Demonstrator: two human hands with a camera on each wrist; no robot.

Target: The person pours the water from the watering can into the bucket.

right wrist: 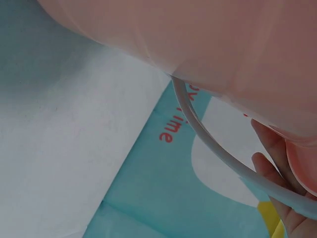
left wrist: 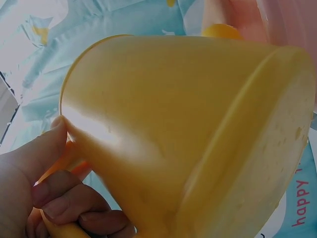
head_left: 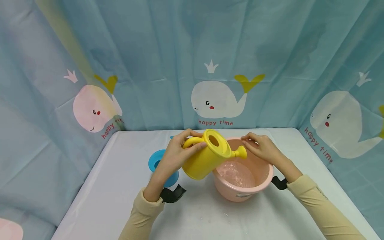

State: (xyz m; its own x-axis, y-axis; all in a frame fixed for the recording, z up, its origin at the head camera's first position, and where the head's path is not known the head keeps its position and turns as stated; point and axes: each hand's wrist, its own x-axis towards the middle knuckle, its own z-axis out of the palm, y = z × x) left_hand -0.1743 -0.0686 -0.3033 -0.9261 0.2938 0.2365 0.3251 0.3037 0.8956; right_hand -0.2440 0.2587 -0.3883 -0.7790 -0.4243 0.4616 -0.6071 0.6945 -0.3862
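In the head view my left hand [head_left: 176, 150] grips the handle of a yellow watering can [head_left: 198, 164], raised and tilted to the right. Its sprinkler spout [head_left: 241, 152] hangs over a pink bucket [head_left: 223, 188]. Clear water [head_left: 235, 174] covers the bucket's bottom. My right hand [head_left: 261, 146] holds the bucket's far right rim, fingers bent over it. Close up in the left wrist view, the thumb lies against the can [left wrist: 148, 114] while the other fingers curl round the handle. In the right wrist view a pale carrying handle [right wrist: 225, 156] arcs below the bucket wall [right wrist: 198, 39].
A blue plastic object [head_left: 171, 180] with a round ring-like part stands behind my left forearm, partly hidden. The white table [head_left: 105, 200] has a few drops near its front. A blue whale-print curtain [head_left: 168, 66] closes off the back and sides.
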